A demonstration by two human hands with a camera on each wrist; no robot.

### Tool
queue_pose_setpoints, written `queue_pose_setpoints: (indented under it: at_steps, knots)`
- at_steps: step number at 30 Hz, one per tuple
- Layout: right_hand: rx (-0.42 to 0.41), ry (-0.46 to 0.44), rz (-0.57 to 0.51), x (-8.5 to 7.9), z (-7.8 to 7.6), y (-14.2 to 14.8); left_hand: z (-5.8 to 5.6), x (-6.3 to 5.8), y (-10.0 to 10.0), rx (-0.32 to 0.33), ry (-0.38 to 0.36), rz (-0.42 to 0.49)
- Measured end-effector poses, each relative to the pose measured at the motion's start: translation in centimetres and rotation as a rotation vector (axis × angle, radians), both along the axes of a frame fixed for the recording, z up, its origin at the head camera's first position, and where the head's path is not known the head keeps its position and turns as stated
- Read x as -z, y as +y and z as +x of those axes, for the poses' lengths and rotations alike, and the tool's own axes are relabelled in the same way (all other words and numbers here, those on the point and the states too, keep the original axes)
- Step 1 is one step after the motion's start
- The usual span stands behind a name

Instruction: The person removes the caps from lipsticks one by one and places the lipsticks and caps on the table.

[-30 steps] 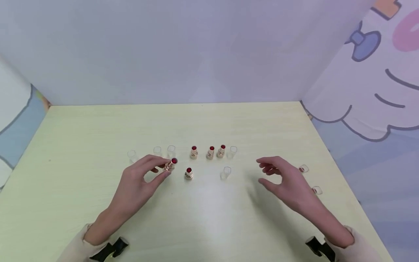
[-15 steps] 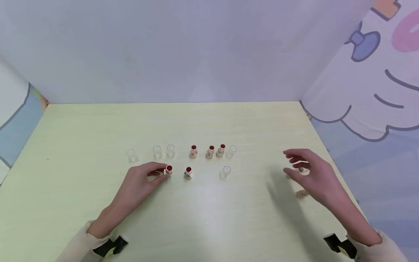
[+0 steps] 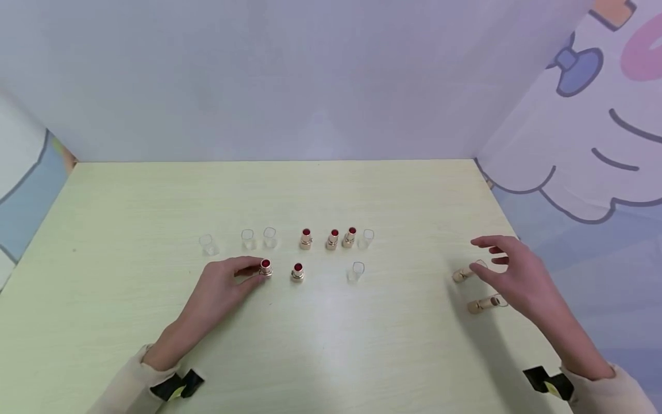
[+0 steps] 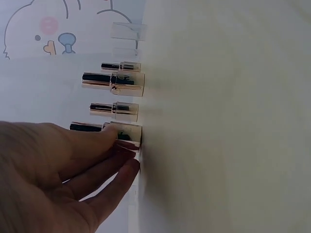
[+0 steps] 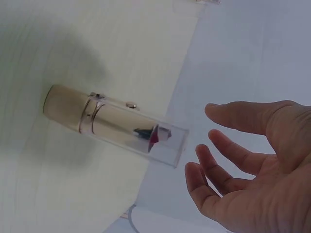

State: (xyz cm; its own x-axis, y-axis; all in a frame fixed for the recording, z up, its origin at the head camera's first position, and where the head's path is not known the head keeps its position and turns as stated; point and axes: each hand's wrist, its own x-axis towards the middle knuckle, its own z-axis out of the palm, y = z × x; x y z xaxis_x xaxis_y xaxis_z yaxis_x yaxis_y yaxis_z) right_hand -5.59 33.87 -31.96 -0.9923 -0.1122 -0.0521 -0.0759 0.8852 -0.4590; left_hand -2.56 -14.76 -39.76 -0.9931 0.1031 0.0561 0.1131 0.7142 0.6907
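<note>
My left hand [image 3: 224, 287] pinches a gold lipstick tube [image 3: 266, 268] with a dark red top between thumb and fingers, its base at the tabletop. In the left wrist view, the thumb lies across this lipstick tube [image 4: 129, 131]. An uncapped lipstick tube [image 3: 297, 272] stands just to its right. On the right side, my right hand [image 3: 522, 276] hovers with fingers loosely bent and nothing in them. Near it are two lipstick tubes with clear caps, a rear one [image 3: 462, 275] and a front one [image 3: 481, 305]. A capped lipstick tube [image 5: 112, 121] shows before the right fingertips in its wrist view.
Behind stand several uncapped lipstick tubes, among them one [image 3: 306, 239] at the middle. Clear caps stand at the left [image 3: 209, 245], next to the back row [image 3: 368, 238] and in front of it [image 3: 356, 272]. A pale wall [image 3: 310, 80] closes the table's far edge.
My left hand has lowered its lipstick tube to the tabletop, upright and slightly left. My right hand has moved right, over to the capped tubes, uncovering their gold bases.
</note>
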Motion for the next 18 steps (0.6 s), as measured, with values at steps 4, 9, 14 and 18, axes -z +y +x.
queue_pose_setpoints:
  at_steps: [4, 9, 14, 18]
  knots:
    - [-0.015, -0.018, 0.027, 0.9, -0.3, 0.7, -0.1, 0.0, 0.0, 0.01, -0.016, -0.009]
    - [-0.019, -0.045, 0.021, 1.9, -0.3, 1.4, -0.1, 0.0, 0.0, 0.023, -0.026, -0.017]
    - [-0.018, -0.027, 0.017, 2.3, -0.5, 1.6, 0.3, -0.5, -0.2, 0.021, -0.033, -0.033]
    - [-0.008, -0.034, 0.029, 2.4, -0.6, 1.6, 0.6, -1.4, -0.5, 0.014, -0.027, -0.044]
